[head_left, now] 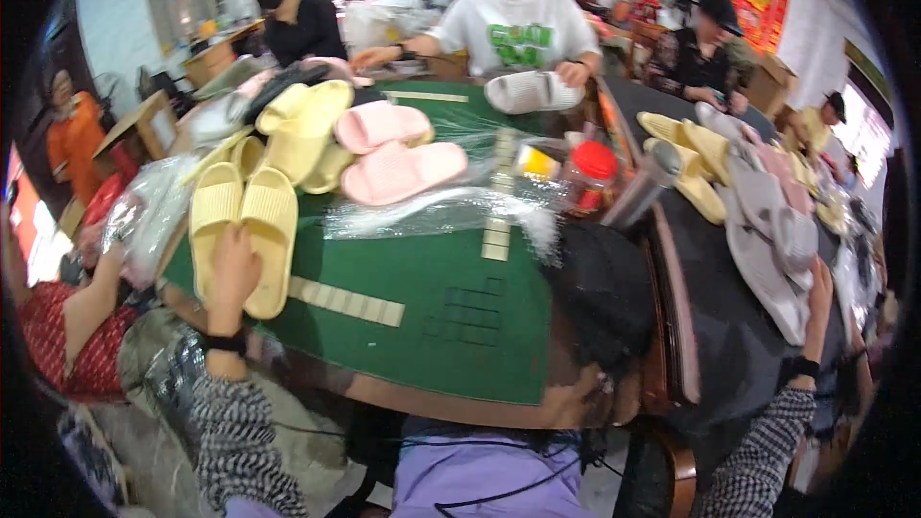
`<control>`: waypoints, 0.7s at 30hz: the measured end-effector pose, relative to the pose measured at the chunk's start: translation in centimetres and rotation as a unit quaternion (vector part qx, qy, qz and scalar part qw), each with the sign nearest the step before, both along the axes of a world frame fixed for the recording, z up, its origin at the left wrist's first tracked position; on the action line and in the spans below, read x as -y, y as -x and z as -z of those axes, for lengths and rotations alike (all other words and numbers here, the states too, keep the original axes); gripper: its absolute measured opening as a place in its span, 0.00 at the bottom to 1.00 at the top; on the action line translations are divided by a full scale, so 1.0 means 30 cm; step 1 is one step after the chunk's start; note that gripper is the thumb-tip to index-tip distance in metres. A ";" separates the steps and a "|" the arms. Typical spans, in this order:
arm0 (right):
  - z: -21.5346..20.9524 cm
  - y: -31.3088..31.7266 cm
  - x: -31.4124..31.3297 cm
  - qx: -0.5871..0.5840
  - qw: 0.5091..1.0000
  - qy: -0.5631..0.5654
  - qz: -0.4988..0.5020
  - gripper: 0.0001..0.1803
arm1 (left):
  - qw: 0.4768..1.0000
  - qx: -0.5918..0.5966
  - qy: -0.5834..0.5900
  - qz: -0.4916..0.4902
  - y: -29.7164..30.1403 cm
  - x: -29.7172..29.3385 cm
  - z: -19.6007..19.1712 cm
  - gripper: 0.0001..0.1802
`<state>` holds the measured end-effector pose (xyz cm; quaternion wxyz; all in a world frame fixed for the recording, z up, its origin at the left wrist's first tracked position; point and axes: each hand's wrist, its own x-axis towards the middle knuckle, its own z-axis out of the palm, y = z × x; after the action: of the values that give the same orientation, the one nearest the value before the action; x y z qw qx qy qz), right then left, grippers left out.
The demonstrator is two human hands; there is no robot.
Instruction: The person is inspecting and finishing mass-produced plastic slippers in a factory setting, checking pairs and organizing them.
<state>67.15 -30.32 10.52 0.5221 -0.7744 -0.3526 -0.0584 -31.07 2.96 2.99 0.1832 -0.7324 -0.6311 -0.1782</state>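
Observation:
A pair of pale yellow slippers stands at the left edge of the green table. My left hand is closed around their inner edges, where the two meet. Over at the far right, my right hand grips the side of a grey slipper in a pile on the black table. Its fingertips are partly hidden by the slipper. Beyond the yellow pair lie more yellow slippers and two pink slippers.
Clear plastic wrap and rows of pale tiles lie on the green table. A red-lidded jar and a clear tumbler stand near a black cloth. Across the table, a person in white holds grey slippers.

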 end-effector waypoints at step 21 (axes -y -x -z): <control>-0.389 1.051 -0.027 -0.235 0.919 -0.233 -0.212 0.14 | 0.916 0.297 0.127 0.237 -0.535 0.402 -0.068 0.22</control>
<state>35.63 -29.51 22.18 0.7558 -0.5292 -0.3521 0.1569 -15.01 -9.09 5.04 -0.1544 -0.7910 -0.4817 -0.3441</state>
